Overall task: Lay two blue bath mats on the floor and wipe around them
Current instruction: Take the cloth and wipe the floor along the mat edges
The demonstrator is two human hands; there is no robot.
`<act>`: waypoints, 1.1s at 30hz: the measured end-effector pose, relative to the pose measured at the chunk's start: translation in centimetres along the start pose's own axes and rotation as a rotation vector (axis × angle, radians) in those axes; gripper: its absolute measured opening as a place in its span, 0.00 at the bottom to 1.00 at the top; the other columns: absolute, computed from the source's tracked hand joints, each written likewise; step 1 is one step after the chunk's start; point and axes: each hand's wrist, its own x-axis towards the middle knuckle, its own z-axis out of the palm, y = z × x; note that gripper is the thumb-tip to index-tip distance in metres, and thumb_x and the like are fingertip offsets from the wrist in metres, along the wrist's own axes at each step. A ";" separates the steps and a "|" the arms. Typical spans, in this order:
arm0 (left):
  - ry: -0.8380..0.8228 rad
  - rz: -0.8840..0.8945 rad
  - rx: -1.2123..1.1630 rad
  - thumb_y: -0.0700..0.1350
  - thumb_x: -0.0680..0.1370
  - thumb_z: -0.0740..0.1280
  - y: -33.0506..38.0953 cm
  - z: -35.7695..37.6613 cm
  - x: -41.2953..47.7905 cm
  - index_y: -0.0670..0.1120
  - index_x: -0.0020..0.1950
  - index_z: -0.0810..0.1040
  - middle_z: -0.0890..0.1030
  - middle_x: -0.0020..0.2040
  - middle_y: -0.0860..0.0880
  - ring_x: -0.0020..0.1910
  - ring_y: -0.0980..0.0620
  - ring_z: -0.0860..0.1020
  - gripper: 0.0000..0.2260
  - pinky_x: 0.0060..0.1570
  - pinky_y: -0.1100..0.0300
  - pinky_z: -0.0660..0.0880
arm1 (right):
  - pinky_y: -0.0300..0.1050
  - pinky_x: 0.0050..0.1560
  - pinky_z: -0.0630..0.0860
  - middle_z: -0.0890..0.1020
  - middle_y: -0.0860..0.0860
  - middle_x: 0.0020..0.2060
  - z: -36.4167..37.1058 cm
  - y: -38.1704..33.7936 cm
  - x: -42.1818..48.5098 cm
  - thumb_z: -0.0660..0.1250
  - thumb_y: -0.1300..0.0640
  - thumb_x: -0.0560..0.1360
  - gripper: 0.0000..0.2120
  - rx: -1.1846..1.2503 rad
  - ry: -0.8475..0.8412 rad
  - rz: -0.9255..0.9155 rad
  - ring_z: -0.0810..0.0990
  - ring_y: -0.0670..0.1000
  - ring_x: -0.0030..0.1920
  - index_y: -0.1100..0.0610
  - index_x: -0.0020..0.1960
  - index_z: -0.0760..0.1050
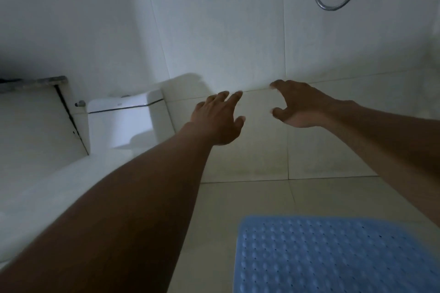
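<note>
Blue dimpled bath mat (333, 257), pale floor tiles (238, 209)

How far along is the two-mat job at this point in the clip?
Done: one blue perforated rubber bath mat lies flat on the pale tiled floor. In hand: nothing; the left hand and right hand reach forward open and empty, above the floor near the white toilet cistern. Left: a second mat is not in view, and no cloth is visible for wiping.
</note>
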 end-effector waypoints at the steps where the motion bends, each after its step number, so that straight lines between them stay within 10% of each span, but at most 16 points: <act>1: -0.017 0.001 -0.009 0.59 0.83 0.57 -0.1 -1.8 1.5 0.54 0.83 0.50 0.57 0.82 0.46 0.80 0.42 0.58 0.31 0.76 0.43 0.59 | 0.52 0.69 0.68 0.66 0.55 0.76 -1.9 0.3 1.0 0.65 0.49 0.79 0.33 -0.003 -0.036 0.019 0.67 0.58 0.74 0.52 0.80 0.56; 18: -0.312 0.024 -0.103 0.62 0.84 0.52 4.9 -48.1 28.0 0.55 0.82 0.52 0.57 0.82 0.48 0.77 0.42 0.64 0.28 0.71 0.40 0.65 | 0.53 0.68 0.72 0.74 0.51 0.69 -52.7 0.0 19.1 0.64 0.45 0.79 0.27 0.043 -0.306 0.213 0.74 0.55 0.68 0.45 0.76 0.62; 33: -0.128 0.408 -0.256 0.64 0.83 0.52 22.5 -60.6 44.6 0.56 0.82 0.54 0.58 0.81 0.47 0.77 0.39 0.64 0.29 0.70 0.36 0.64 | 0.42 0.55 0.70 0.78 0.47 0.58 -74.6 12.6 15.6 0.65 0.48 0.78 0.23 -0.131 -0.150 0.619 0.76 0.50 0.57 0.48 0.72 0.69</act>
